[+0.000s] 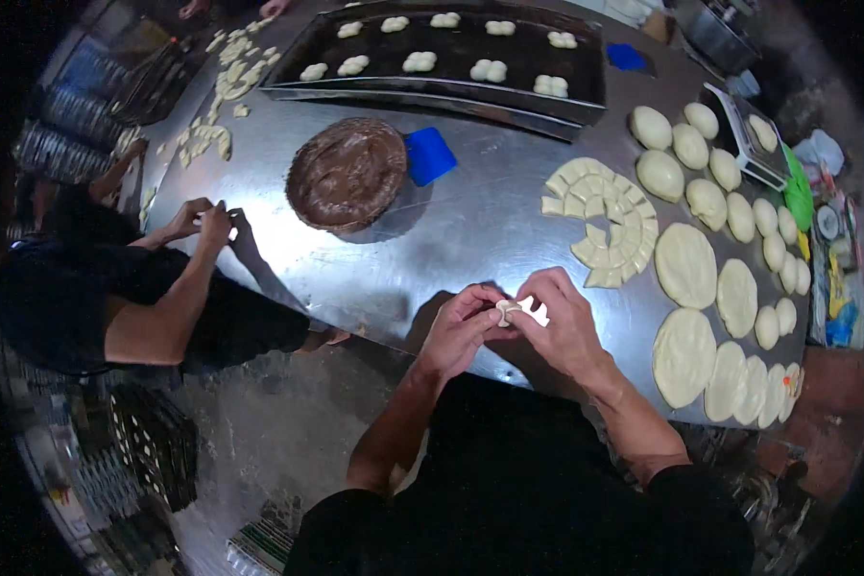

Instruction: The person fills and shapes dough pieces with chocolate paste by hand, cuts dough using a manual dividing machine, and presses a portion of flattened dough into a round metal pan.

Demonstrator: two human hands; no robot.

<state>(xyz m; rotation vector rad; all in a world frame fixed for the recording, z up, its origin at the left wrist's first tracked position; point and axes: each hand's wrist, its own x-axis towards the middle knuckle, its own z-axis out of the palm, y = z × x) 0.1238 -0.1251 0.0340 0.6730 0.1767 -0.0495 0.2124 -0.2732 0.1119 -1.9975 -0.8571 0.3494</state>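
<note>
Close to the table's front edge, my left hand [458, 333] and my right hand [564, 328] meet with curled fingers. Pinched between their fingertips is a small piece of pale dough [505, 310]. A bright white patch shows under my right fingers; I cannot tell whether it is dough or glare. Just beyond my right hand lies a round of dough cut into small blocks [632, 236], part of it gone from the left side. Farther left stands a bowl [293, 182] of thick brown paste, with a blue scraper [431, 156] beside it.
A dark baking tray [432, 93] of clustered dough pieces spans the far side. Dough balls [660, 176] and flattened dough discs [684, 357] cover the right, near a scale [754, 144]. At left, a co-worker's hands [204, 221] work near loose dough pieces [204, 142].
</note>
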